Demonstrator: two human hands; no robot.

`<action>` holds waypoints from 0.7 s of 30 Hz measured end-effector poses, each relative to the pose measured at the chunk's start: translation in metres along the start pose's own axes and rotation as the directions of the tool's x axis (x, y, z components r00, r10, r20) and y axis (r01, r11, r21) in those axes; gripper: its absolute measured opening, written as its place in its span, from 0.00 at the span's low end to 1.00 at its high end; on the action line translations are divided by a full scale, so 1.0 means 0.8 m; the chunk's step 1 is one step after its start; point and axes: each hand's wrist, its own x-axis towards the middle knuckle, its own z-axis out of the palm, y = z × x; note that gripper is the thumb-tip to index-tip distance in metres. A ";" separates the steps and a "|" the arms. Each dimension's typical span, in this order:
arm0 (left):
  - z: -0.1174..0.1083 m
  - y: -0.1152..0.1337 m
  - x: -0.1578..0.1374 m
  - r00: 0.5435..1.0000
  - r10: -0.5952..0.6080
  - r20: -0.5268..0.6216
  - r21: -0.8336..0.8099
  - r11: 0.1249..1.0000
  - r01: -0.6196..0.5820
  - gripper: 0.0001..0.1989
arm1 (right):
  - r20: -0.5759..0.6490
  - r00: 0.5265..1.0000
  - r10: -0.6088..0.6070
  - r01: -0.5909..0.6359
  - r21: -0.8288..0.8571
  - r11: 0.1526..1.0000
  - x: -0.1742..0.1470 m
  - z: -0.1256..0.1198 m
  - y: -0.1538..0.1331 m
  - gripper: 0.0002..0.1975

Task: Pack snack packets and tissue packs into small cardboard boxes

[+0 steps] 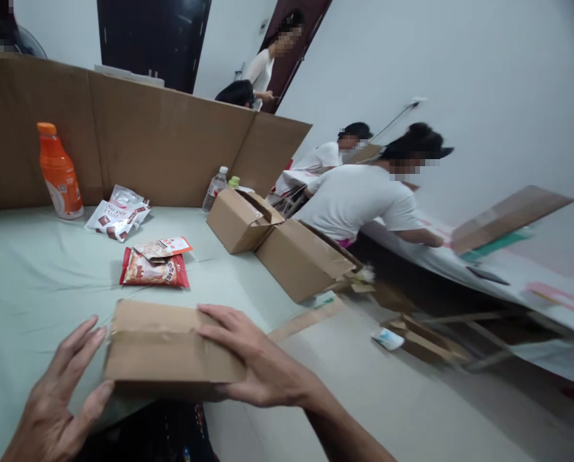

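A closed cardboard box (159, 343) lies at the near edge of the table, a strip of tape across its top. My right hand (248, 356) grips its right end, fingers on top and thumb along the front side. At the box's left end, my left hand (68, 385) is spread open, its thumb close to the near corner; whether it touches is hard to tell. Just beyond the box lie a red snack packet (155, 269) and a white-and-orange sachet (162, 247) on top of it. Farther back are silver-white pouches (118, 215).
An orange bottle (60, 173) and a clear bottle (216, 189) stand before a cardboard partition (171, 141). Two open cardboard boxes (299, 256) sit along the table's right edge. Another box (422, 340) is on the floor. People sit at a table on the right.
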 end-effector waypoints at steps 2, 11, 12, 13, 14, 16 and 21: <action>0.017 0.005 0.013 0.997 0.071 0.036 0.032 0.997 -0.072 0.30 | -0.118 0.981 0.151 -0.158 -0.050 0.986 -0.049 -0.012 0.033 0.37; 0.070 -0.008 0.023 0.972 0.204 0.120 0.031 0.977 -0.209 0.20 | -0.588 0.543 0.599 -0.774 -0.075 0.629 -0.080 -0.075 0.217 0.37; 0.074 -0.013 0.019 0.973 0.191 0.130 0.023 0.980 -0.196 0.19 | -0.600 0.503 0.622 -0.810 -0.077 0.581 -0.066 -0.081 0.225 0.37; 0.077 -0.019 0.015 0.976 0.171 0.137 0.019 0.984 -0.175 0.19 | -0.618 0.469 0.630 -0.839 -0.089 0.537 -0.054 -0.085 0.228 0.37; 0.078 -0.024 0.012 0.978 0.153 0.139 0.017 0.987 -0.157 0.19 | -0.654 0.440 0.616 -0.859 -0.107 0.500 -0.044 -0.088 0.226 0.38; 0.076 -0.034 0.008 0.985 0.119 0.126 0.023 0.992 -0.123 0.19 | -0.762 0.399 0.510 -0.872 -0.144 0.468 -0.032 -0.086 0.209 0.38; 0.054 -0.041 0.038 0.983 -0.087 0.163 0.043 0.996 0.081 0.21 | -0.747 0.607 0.272 -0.586 -0.189 0.788 -0.014 -0.029 0.159 0.21</action>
